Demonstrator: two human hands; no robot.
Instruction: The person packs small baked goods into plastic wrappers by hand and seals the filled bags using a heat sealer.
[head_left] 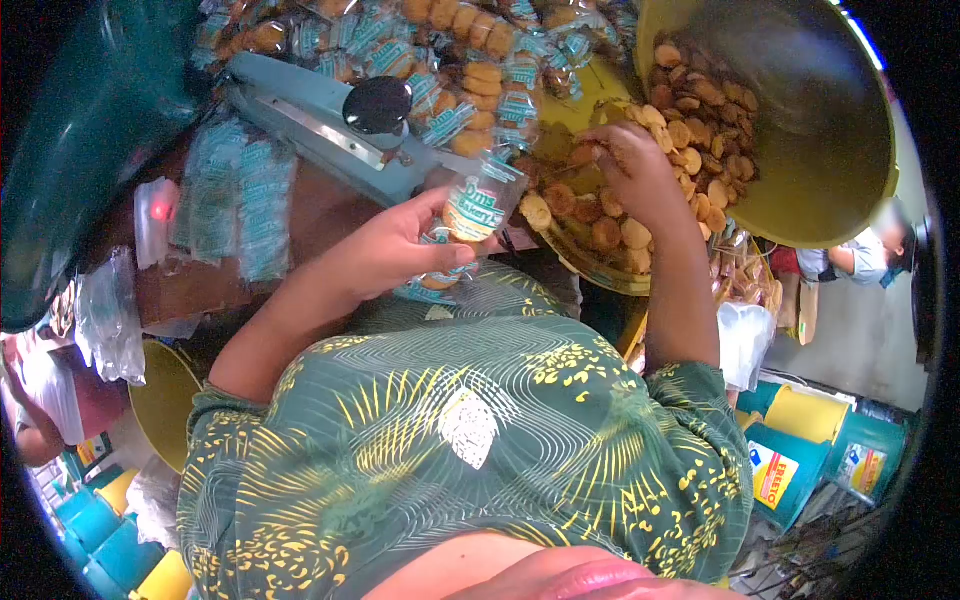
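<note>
A bakery packet (484, 203) is being pinched low by the left hand (418, 243), apparently leaving its top free. The right hand (636, 166) is being held over biscuits (607, 234), its grip unclear.

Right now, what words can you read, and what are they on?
"Bakery": on the clear packet in the left hand; the word above is unclear.
"FREETO": on a teal bucket at right.
Too small or blurred: print on the flat wrappers, filled packs and other bucket labels.
</note>
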